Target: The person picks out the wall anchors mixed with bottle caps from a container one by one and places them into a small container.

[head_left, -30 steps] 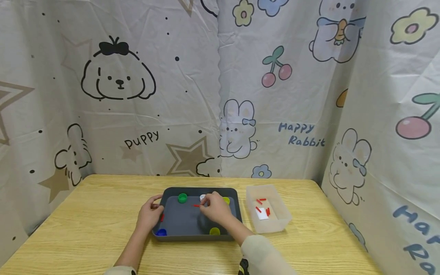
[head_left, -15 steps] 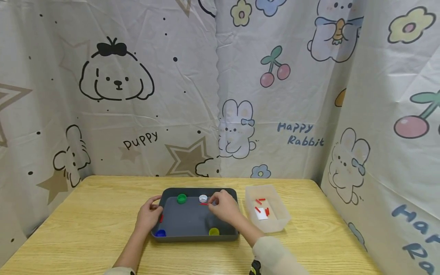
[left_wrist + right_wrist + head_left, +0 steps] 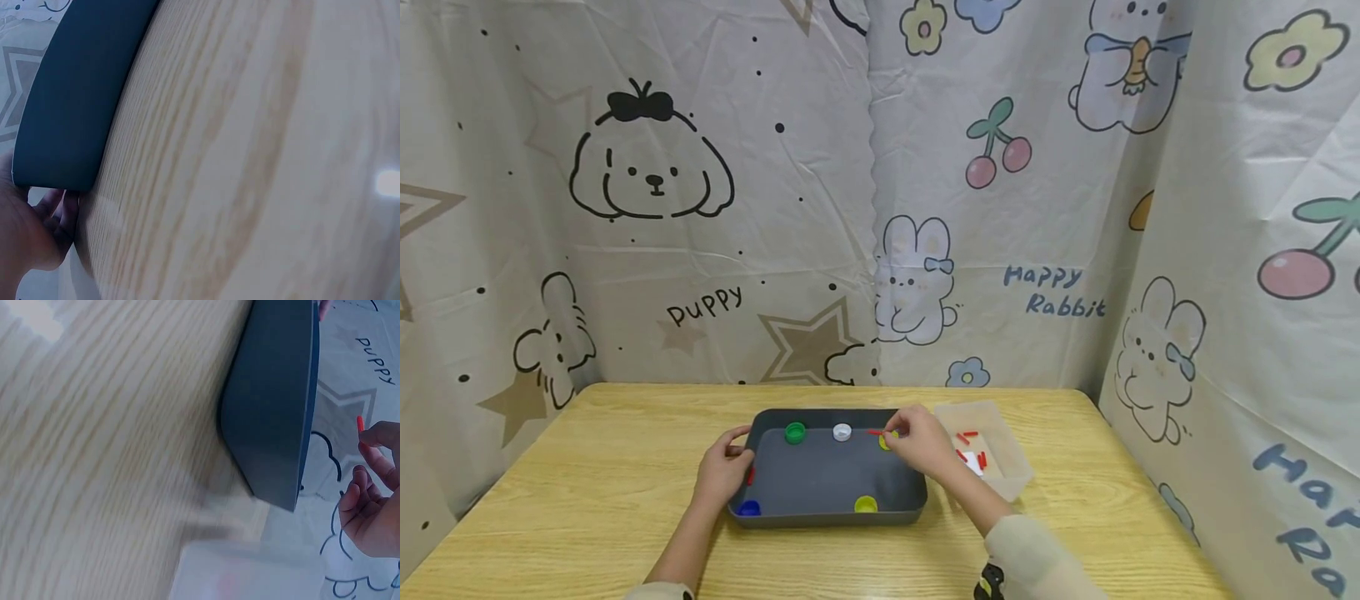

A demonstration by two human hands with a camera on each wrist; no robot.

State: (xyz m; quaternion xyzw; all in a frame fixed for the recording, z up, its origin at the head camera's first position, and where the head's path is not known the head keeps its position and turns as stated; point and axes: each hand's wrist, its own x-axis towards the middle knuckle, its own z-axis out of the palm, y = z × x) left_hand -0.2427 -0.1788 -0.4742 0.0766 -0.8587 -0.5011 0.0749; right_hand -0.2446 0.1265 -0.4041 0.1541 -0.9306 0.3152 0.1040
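Observation:
My left hand (image 3: 721,471) grips the left wall of a dark grey tray (image 3: 820,475); the left wrist view shows the thumb and fingers around the tray's edge. Between thumb and fingertips, my right hand (image 3: 921,442) pinches a thin red stick (image 3: 876,432) above the tray's back right corner. Just below it lies a yellow cap (image 3: 886,443), partly hidden by the hand. Along the tray's back sit a green cap (image 3: 794,432) and a white cap (image 3: 842,432). At its front are a blue cap (image 3: 748,507) and another yellow cap (image 3: 866,504).
To the tray's right stands a translucent plastic box (image 3: 1011,467) with several red sticks and a white paper piece, partly behind my right arm. A loose red stick (image 3: 751,476) lies by the tray's left wall. A patterned curtain (image 3: 805,208) hangs behind the wooden table (image 3: 625,467).
My right hand has carried the red stick rightward, from near the white cap to above the back right yellow cap. The left hand keeps its grip on the tray.

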